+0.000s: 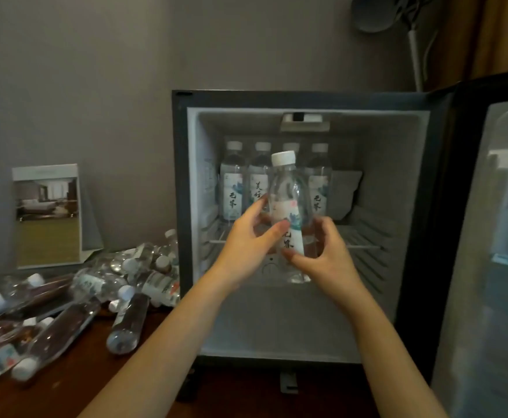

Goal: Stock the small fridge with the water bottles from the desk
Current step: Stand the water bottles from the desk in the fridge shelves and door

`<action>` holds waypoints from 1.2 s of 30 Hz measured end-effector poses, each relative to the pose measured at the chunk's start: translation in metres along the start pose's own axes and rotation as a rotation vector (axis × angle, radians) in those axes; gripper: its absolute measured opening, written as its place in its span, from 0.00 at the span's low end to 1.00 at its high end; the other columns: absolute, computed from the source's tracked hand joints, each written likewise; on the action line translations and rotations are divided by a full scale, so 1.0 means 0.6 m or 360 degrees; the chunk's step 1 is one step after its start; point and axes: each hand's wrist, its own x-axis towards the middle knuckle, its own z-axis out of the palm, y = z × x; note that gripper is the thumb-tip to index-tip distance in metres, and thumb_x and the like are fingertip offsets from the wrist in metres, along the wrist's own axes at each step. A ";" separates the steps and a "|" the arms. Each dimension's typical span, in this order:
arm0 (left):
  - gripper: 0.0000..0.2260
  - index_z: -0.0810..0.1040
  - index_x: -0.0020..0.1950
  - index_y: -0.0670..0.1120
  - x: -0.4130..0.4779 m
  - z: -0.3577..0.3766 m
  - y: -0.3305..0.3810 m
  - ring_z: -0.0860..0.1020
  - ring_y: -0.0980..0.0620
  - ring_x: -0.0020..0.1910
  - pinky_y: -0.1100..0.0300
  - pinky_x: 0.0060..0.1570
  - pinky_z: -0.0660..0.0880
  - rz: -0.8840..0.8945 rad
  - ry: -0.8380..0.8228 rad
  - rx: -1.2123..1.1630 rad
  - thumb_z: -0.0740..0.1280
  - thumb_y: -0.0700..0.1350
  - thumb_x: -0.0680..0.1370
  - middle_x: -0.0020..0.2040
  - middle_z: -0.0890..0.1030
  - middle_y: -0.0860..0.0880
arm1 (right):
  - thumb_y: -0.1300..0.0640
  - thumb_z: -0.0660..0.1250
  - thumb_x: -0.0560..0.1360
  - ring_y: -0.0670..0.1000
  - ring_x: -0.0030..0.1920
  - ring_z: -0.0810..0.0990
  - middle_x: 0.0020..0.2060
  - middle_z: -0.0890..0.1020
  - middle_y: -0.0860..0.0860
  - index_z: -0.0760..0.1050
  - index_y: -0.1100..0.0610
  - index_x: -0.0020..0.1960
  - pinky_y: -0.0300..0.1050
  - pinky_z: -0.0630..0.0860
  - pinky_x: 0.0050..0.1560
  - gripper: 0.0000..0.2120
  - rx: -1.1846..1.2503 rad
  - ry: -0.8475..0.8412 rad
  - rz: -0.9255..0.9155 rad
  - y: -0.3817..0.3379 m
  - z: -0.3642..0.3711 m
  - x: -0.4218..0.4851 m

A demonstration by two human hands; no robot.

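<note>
A clear water bottle (289, 194) with a white cap and a white label stands upright in front of the open small fridge (183, 182). My left hand (251, 242) grips it from the left and my right hand (326, 254) from the right, low on the label. Several like bottles (231, 182) stand in a row at the back of the fridge's wire shelf (364, 246). Many more bottles (65, 324) lie in a heap on the wooden desk (96, 387) to the left.
The fridge door (488, 236) hangs open at the right. A framed room photo card (47, 215) leans against the grey wall behind the heap. A lamp (412, 40) and a brown curtain stand behind the fridge.
</note>
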 end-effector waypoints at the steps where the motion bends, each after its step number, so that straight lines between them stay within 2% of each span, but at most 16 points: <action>1: 0.18 0.71 0.63 0.59 0.018 0.018 0.000 0.80 0.52 0.55 0.49 0.51 0.79 0.0018 0.0013 -0.0005 0.68 0.46 0.75 0.55 0.81 0.50 | 0.62 0.75 0.67 0.38 0.49 0.78 0.52 0.79 0.47 0.68 0.52 0.58 0.33 0.75 0.50 0.24 -0.0036 0.0091 -0.0026 -0.002 -0.013 0.008; 4: 0.24 0.65 0.71 0.53 0.066 0.069 0.002 0.76 0.51 0.60 0.46 0.59 0.74 0.0032 0.0003 0.0035 0.67 0.45 0.77 0.61 0.77 0.48 | 0.63 0.74 0.69 0.46 0.55 0.78 0.56 0.78 0.51 0.68 0.53 0.63 0.42 0.76 0.56 0.26 -0.0063 0.0248 -0.0013 -0.003 -0.045 0.035; 7: 0.26 0.62 0.73 0.52 0.103 0.106 -0.004 0.72 0.50 0.65 0.46 0.64 0.71 -0.0023 -0.0018 0.0018 0.66 0.43 0.77 0.66 0.73 0.47 | 0.64 0.72 0.70 0.49 0.56 0.78 0.58 0.78 0.53 0.68 0.52 0.64 0.42 0.76 0.56 0.26 -0.0027 0.0296 -0.0034 0.009 -0.071 0.059; 10: 0.26 0.61 0.74 0.51 0.123 0.128 -0.016 0.68 0.50 0.68 0.46 0.65 0.69 -0.0091 0.0010 0.0066 0.65 0.42 0.78 0.69 0.70 0.47 | 0.63 0.71 0.71 0.48 0.58 0.77 0.58 0.78 0.50 0.67 0.48 0.64 0.43 0.76 0.56 0.26 -0.0094 0.0242 -0.0042 0.028 -0.086 0.078; 13: 0.26 0.61 0.74 0.51 0.129 0.136 -0.032 0.67 0.56 0.67 0.55 0.65 0.69 -0.0081 0.0007 0.0132 0.65 0.43 0.78 0.70 0.69 0.49 | 0.63 0.71 0.71 0.46 0.56 0.77 0.56 0.78 0.47 0.67 0.49 0.66 0.33 0.73 0.49 0.27 -0.0169 0.0296 0.0025 0.052 -0.092 0.094; 15: 0.26 0.61 0.74 0.49 0.130 0.142 -0.041 0.69 0.59 0.62 0.61 0.61 0.69 -0.0024 0.0015 0.0175 0.66 0.41 0.77 0.68 0.71 0.48 | 0.63 0.71 0.71 0.46 0.57 0.77 0.58 0.78 0.49 0.66 0.51 0.68 0.38 0.75 0.54 0.28 -0.0190 0.0334 0.0058 0.063 -0.094 0.103; 17: 0.24 0.65 0.72 0.46 0.133 0.148 -0.050 0.73 0.55 0.60 0.59 0.60 0.72 -0.0017 0.0072 0.0203 0.66 0.37 0.77 0.65 0.74 0.45 | 0.65 0.69 0.72 0.50 0.60 0.76 0.62 0.76 0.52 0.64 0.53 0.69 0.50 0.73 0.62 0.28 -0.0185 0.0321 0.0072 0.069 -0.094 0.109; 20: 0.17 0.72 0.65 0.40 0.134 0.154 -0.068 0.77 0.48 0.57 0.53 0.57 0.75 -0.0045 0.0130 0.0291 0.63 0.32 0.77 0.59 0.78 0.41 | 0.69 0.65 0.73 0.50 0.64 0.72 0.64 0.73 0.53 0.61 0.53 0.70 0.52 0.69 0.66 0.29 -0.0236 0.0368 0.0094 0.068 -0.092 0.117; 22: 0.17 0.74 0.64 0.38 0.136 0.153 -0.079 0.77 0.44 0.57 0.47 0.58 0.75 -0.0077 0.0123 0.0366 0.59 0.28 0.76 0.59 0.78 0.41 | 0.71 0.63 0.73 0.52 0.66 0.71 0.65 0.72 0.55 0.60 0.55 0.70 0.53 0.68 0.67 0.30 -0.0307 0.0414 0.0141 0.072 -0.092 0.126; 26: 0.21 0.74 0.64 0.37 0.143 0.149 -0.093 0.78 0.45 0.55 0.50 0.58 0.74 -0.0066 0.0079 0.0530 0.58 0.26 0.73 0.58 0.79 0.40 | 0.69 0.62 0.74 0.57 0.64 0.73 0.64 0.74 0.58 0.61 0.57 0.71 0.49 0.71 0.62 0.27 -0.0499 0.0445 0.0263 0.083 -0.089 0.142; 28: 0.21 0.72 0.66 0.36 0.144 0.150 -0.097 0.76 0.49 0.58 0.53 0.61 0.73 -0.0067 -0.0015 0.0575 0.57 0.26 0.74 0.61 0.77 0.38 | 0.70 0.62 0.74 0.58 0.63 0.73 0.63 0.73 0.60 0.63 0.59 0.70 0.38 0.70 0.58 0.25 -0.0579 0.0527 0.0270 0.087 -0.087 0.147; 29: 0.21 0.70 0.67 0.36 0.143 0.151 -0.098 0.74 0.50 0.60 0.55 0.62 0.72 -0.0068 -0.0068 0.0598 0.57 0.26 0.75 0.63 0.76 0.39 | 0.70 0.62 0.74 0.57 0.63 0.74 0.63 0.73 0.60 0.64 0.60 0.69 0.31 0.68 0.53 0.24 -0.0603 0.0563 0.0268 0.088 -0.087 0.148; 30: 0.22 0.68 0.68 0.37 0.143 0.153 -0.100 0.73 0.49 0.62 0.57 0.63 0.70 -0.0068 -0.0112 0.0635 0.57 0.26 0.75 0.65 0.74 0.40 | 0.69 0.62 0.75 0.56 0.62 0.74 0.63 0.73 0.60 0.65 0.60 0.69 0.28 0.65 0.48 0.23 -0.0623 0.0591 0.0280 0.089 -0.086 0.148; 32: 0.24 0.66 0.71 0.40 0.146 0.155 -0.103 0.72 0.48 0.65 0.59 0.64 0.69 -0.0069 -0.0178 0.0716 0.56 0.26 0.75 0.67 0.73 0.41 | 0.67 0.60 0.77 0.53 0.60 0.76 0.62 0.75 0.58 0.66 0.59 0.68 0.30 0.65 0.44 0.20 -0.0648 0.0652 0.0311 0.091 -0.083 0.146; 36: 0.26 0.64 0.73 0.46 0.154 0.156 -0.104 0.74 0.46 0.62 0.59 0.61 0.70 -0.0104 -0.0244 0.0904 0.56 0.29 0.76 0.64 0.75 0.42 | 0.64 0.57 0.79 0.48 0.52 0.77 0.59 0.78 0.55 0.63 0.55 0.70 0.29 0.63 0.37 0.20 -0.0666 0.0719 0.0309 0.095 -0.080 0.149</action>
